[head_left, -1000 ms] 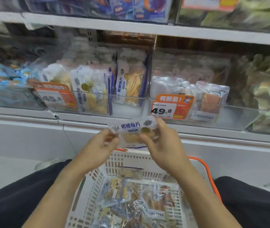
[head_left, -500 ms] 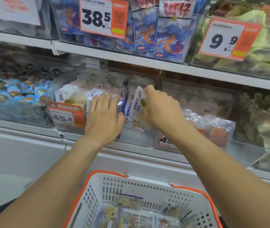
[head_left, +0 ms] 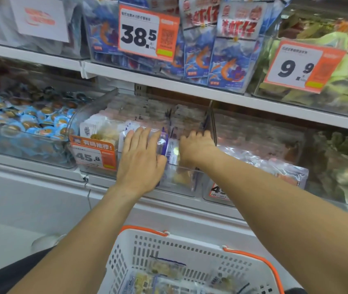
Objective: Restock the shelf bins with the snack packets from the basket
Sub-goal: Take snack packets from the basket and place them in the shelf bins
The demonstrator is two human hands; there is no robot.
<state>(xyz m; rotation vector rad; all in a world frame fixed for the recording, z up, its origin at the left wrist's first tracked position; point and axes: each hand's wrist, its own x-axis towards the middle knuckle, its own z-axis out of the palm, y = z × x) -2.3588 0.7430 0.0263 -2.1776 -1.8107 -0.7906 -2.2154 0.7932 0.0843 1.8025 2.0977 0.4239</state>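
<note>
Head view: I see both of my hands reaching into the clear shelf bin [head_left: 96, 166] on the middle shelf, the one that carries the orange 45.8 price tag [head_left: 93, 154] on its front wall. My left hand [head_left: 140, 161] lies flat with straight fingers, pressing against the upright row of snack packets [head_left: 103, 132] in the left part of that bin. My right hand [head_left: 196, 148] is just to the right of it, fingers curled over the top of a white packet [head_left: 172, 152] that stands upright between the two hands; the fingertips are tucked behind the packet, so I can see the hold but not how tight it is. Near me, at the bottom of the frame, the white basket [head_left: 169, 249] with orange handles sits between my forearms, and more snack packets [head_left: 164, 279] lie loose in its bottom. To the left of the bin, another clear bin holds small blue-wrapped snacks [head_left: 26, 122]. To the right, a neighbouring bin holds pale packets with orange contents [head_left: 279, 168], its price tag mostly hidden by my right forearm. On the far upper shelf, blue shrimp packets [head_left: 226, 66] stand behind a 38.5 price tag [head_left: 145, 35], and greenish packets [head_left: 343, 81] sit behind a 9.9 price tag [head_left: 300, 66] at the right.
</note>
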